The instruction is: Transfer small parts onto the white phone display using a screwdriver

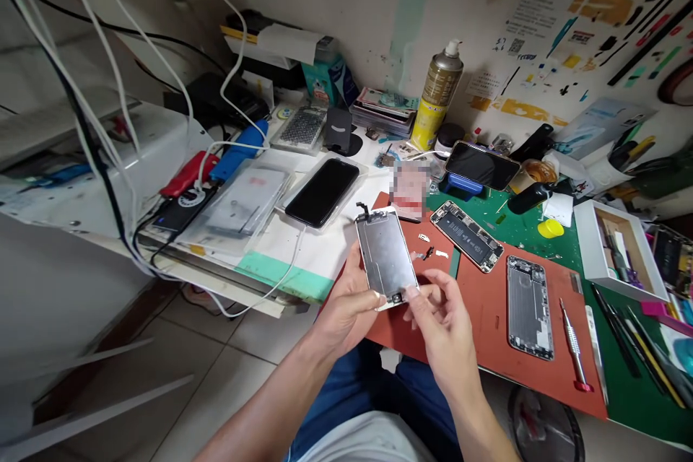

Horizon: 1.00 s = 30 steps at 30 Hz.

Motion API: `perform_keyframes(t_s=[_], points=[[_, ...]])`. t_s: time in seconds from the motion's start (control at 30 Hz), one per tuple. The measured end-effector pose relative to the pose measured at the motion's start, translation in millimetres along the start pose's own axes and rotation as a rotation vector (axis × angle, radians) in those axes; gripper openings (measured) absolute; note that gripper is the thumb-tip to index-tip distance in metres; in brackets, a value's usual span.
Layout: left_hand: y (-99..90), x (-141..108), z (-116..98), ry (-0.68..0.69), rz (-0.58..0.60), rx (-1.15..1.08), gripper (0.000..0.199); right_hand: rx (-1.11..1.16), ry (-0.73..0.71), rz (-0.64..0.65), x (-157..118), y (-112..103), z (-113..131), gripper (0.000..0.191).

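Cluttered tabletop point(330, 253) ahead, left hand point(345, 312) and right hand point(447, 319) grip a display panel point(387, 253), seemingly working its lower end, next needing steadiness.

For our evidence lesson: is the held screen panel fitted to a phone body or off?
Off: the screen panel shows its bare grey back, its ribbon cable loose.

Left hand point(346, 307): thumb point(368, 300) extended | right hand point(445, 317): fingers point(448, 287) curled | hands adjacent

One display panel point(388, 253) sits between the fingers point(364, 302); right of them lie two opened phone housings point(529, 307) and one screwdriver point(574, 343).
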<state>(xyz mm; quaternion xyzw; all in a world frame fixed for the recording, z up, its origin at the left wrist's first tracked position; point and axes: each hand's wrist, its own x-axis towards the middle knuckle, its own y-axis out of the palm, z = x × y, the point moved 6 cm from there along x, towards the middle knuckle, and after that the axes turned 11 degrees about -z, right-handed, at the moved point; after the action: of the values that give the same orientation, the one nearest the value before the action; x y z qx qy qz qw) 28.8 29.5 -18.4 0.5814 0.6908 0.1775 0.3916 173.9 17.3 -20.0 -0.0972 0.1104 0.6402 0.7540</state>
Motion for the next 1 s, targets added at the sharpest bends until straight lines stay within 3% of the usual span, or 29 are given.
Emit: perform_keyframes(t_s=[0.13, 0.27, 0.37, 0.43, 0.5, 0.6, 0.67, 0.77, 0.87, 1.0], points=[[-5.8, -18, 4, -0.065, 0.002, 0.008, 0.094, 0.052, 0.197, 0.226, -6, 1, -11, 0.05], [-33.3, -36, 1, -0.049, -0.149, 0.25, 0.084, 0.1, 0.236, 0.269, -8, 1, -13, 0.052], [-59.0, -52, -18, 0.185, -0.329, 0.673, 0.067, 0.026, 0.191, 0.24, -3, 1, -12, 0.052], [-65.1, -62, -33, 0.432, -0.402, 0.994, 0.052, -0.048, 0.16, 0.219, 0, 2, -12, 0.051], [-58.0, -69, -42, 0.728, -0.35, 1.257, 0.041, -0.13, 0.138, 0.209, 2, 3, -14, 0.052], [-40.8, -69, -37, 1.032, -0.054, 1.491, 0.047, -0.321, 0.039, 0.144, 6, -1, -11, 0.048], [-36.3, -63, -30, 1.079, 0.099, 1.576, 0.057, -0.489, -0.119, 0.035, 11, -11, 1, 0.043], [-35.8, -53, -26, 1.09, 0.187, 1.65, 0.062, -0.706, -0.407, -0.096, 23, -27, 27, 0.034], [-37.1, -47, -25, 1.099, 0.197, 1.677, 0.06, -0.872, -0.599, -0.09, 44, -33, 47, 0.027], [-40.8, -41, -25, 1.059, 0.158, 1.661, 0.057, -1.083, -0.704, -0.005, 70, -29, 56, 0.03]])
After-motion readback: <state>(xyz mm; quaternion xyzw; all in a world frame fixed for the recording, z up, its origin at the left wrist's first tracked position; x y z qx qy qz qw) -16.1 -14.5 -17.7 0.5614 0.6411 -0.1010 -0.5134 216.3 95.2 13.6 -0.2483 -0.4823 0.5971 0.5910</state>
